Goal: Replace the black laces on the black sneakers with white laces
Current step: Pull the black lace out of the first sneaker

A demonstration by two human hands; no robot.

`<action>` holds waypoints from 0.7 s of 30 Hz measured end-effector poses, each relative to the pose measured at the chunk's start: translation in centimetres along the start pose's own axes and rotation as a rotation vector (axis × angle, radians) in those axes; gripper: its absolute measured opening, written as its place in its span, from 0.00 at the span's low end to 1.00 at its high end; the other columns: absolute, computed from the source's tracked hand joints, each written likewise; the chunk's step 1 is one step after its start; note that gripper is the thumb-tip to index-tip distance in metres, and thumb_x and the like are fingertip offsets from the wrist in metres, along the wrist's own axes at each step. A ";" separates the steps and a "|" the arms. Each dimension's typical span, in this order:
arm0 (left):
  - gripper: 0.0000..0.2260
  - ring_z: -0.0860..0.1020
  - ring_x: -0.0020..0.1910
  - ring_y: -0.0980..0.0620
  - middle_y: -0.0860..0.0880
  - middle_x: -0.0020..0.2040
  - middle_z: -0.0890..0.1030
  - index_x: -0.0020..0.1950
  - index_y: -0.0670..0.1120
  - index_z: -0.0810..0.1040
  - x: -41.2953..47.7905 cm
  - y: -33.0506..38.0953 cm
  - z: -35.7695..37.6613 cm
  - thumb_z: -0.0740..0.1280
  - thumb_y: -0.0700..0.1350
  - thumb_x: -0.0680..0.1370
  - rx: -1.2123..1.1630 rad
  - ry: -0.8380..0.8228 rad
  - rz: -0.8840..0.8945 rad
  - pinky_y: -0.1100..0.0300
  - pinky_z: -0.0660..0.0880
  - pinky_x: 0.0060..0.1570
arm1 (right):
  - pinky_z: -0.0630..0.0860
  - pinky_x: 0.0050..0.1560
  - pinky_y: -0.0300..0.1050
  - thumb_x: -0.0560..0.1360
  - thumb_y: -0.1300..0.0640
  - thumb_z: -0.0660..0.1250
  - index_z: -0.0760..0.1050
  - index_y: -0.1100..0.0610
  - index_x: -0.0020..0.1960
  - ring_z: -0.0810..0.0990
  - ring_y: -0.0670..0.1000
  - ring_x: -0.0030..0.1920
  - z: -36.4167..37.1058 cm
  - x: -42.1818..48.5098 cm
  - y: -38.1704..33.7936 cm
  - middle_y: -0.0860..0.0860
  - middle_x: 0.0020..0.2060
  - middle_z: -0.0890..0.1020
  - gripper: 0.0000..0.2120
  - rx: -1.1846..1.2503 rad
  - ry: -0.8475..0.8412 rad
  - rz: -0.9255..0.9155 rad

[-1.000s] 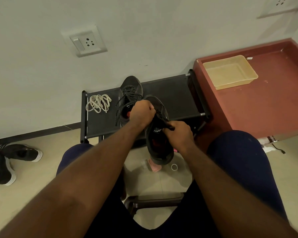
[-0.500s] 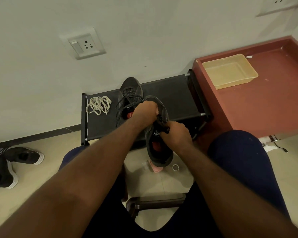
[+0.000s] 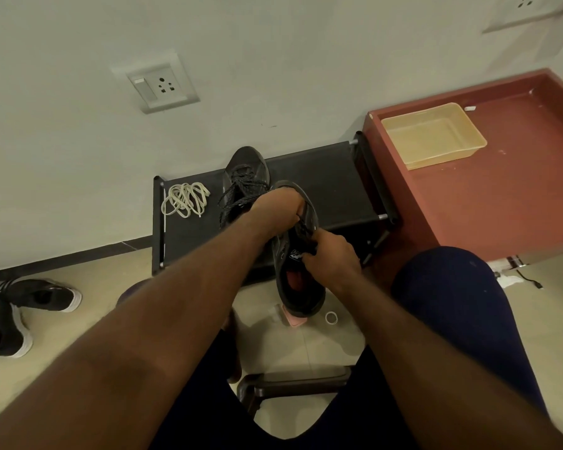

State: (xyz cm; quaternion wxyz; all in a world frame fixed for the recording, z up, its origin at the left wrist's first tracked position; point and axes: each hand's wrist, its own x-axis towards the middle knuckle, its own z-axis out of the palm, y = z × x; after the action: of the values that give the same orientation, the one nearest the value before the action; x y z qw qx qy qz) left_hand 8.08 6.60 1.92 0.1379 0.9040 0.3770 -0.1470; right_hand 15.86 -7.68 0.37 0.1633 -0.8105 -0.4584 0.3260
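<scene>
A black sneaker (image 3: pixel 301 287) is held up between my knees, heel toward me. My left hand (image 3: pixel 278 207) grips its toe end. My right hand (image 3: pixel 332 258) pinches the black lace (image 3: pixel 304 227) at the eyelets beside the tongue. The second black sneaker (image 3: pixel 244 172) lies on the black rack (image 3: pixel 332 186) behind, its black laces loose and spread. A bundle of white laces (image 3: pixel 186 199) lies on the rack's left end.
A red cabinet (image 3: pixel 501 196) with a shallow yellow tray (image 3: pixel 433 134) stands to the right. Two black-and-white shoes (image 3: pixel 20 306) lie on the floor at left. A pink scrap and a small ring (image 3: pixel 331 317) lie on the floor below the sneaker. A wall socket (image 3: pixel 160 87) sits above.
My left hand has slid further over the sneaker's toe, and my right hand has shifted slightly up along the lace. The sneaker stays in place.
</scene>
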 end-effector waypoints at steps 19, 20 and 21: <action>0.14 0.60 0.73 0.43 0.45 0.74 0.64 0.64 0.55 0.79 -0.9 0.0 0.0 0.64 0.48 0.79 0.212 0.067 0.159 0.40 0.64 0.67 | 0.80 0.48 0.51 0.75 0.54 0.67 0.74 0.52 0.57 0.80 0.56 0.48 0.0 0.3 -0.1 0.52 0.48 0.81 0.11 -0.010 -0.018 -0.005; 0.13 0.57 0.75 0.42 0.44 0.76 0.61 0.63 0.55 0.79 -0.8 0.0 0.1 0.64 0.49 0.80 0.250 0.072 0.158 0.39 0.62 0.68 | 0.80 0.47 0.51 0.75 0.55 0.67 0.74 0.52 0.57 0.80 0.55 0.48 0.0 0.3 -0.1 0.51 0.48 0.81 0.11 -0.008 -0.020 -0.005; 0.12 0.56 0.76 0.42 0.44 0.77 0.60 0.63 0.55 0.79 -0.8 0.1 0.2 0.64 0.49 0.80 0.270 0.074 0.154 0.38 0.61 0.69 | 0.80 0.46 0.50 0.75 0.55 0.67 0.74 0.52 0.57 0.80 0.55 0.47 0.0 0.3 -0.1 0.51 0.47 0.81 0.11 -0.007 -0.022 -0.005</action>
State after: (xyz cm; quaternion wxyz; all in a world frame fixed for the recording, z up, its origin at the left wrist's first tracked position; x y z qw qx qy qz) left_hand 7.60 5.96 2.02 0.0119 0.9454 0.2882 -0.1517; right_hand 15.91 -7.35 0.32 0.1561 -0.8063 -0.4635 0.3328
